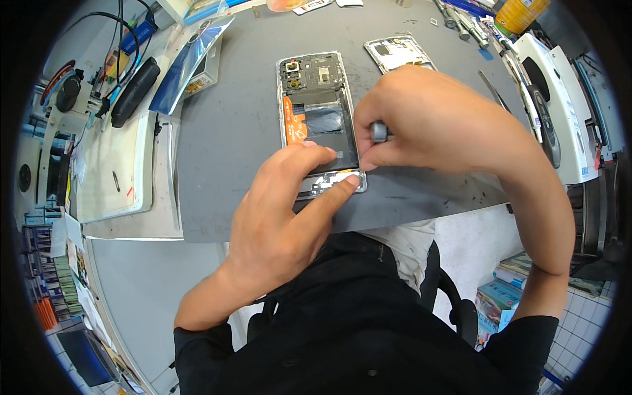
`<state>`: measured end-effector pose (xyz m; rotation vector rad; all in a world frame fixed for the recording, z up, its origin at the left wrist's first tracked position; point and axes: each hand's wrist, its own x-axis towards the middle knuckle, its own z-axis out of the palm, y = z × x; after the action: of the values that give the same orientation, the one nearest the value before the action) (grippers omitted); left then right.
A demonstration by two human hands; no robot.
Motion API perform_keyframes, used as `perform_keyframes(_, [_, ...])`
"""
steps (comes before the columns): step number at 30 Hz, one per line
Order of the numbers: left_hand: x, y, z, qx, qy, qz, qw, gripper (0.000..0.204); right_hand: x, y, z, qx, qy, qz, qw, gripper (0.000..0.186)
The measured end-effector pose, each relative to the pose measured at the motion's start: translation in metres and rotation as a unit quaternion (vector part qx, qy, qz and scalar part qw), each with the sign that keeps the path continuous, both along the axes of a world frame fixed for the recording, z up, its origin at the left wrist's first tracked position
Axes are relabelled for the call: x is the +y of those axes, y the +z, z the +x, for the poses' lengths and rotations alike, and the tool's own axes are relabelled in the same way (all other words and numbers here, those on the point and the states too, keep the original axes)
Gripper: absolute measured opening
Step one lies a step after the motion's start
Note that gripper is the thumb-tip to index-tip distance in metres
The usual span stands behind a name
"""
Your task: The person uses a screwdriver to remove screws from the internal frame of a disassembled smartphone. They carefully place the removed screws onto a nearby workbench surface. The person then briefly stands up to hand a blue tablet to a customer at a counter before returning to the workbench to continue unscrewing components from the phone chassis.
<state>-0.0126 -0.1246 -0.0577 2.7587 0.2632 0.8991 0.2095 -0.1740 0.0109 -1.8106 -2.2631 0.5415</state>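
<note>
An opened smartphone [322, 125] lies on the grey mat, its back cover off. Its black battery area and an orange flex strip [294, 118] show. My left hand [280, 197] holds the phone's lower end, with the thumb on the bottom board and the index finger over the battery area. At the phone's right edge, my right hand [421, 122] is closed round a hand tool with a grey, rounded handle end [378, 131]. The tool's tip is hidden, so its kind cannot be told.
A second phone frame with exposed parts [398, 51] lies behind my right hand. Tweezers [494, 91], pens and metal tools line the right side. A blue reflective panel [191, 66] leans at the left, beside a white tray [112, 178]. The grey mat [217, 171] ends near my lap.
</note>
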Motion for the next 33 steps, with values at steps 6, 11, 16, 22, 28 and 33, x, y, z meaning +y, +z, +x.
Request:
perform_keyframes(6, [-0.002,0.0,-0.001,-0.007,-0.002,-0.024,1.0,0.046,-0.014,0.004,0.014,-0.02,-0.065,0.034,0.997,0.006])
perform_keyframes(11, [-0.002,-0.002,-0.001,-0.014,-0.001,-0.022,1.0,0.044,-0.026,-0.017,0.012,-0.078,0.024,0.153,0.985,0.011])
perform_keyframes(16, [0.0,-0.002,-0.003,-0.012,0.005,-0.013,1.0,0.04,-0.027,-0.021,0.008,-0.1,0.041,0.176,0.979,0.01])
perform_keyframes(22, [0.006,0.011,-0.002,0.011,-0.003,-0.017,1.0,0.032,-0.03,-0.019,0.001,-0.177,0.064,0.189,0.964,0.009])
perform_keyframes(28, [0.012,0.007,0.0,-0.007,-0.018,-0.011,1.0,0.028,-0.035,-0.025,-0.013,-0.258,0.064,0.207,0.942,0.012])
perform_keyframes(33, [0.01,0.011,0.001,-0.014,-0.016,-0.015,1.0,0.025,-0.034,-0.03,-0.01,-0.19,0.033,0.223,0.956,0.013])
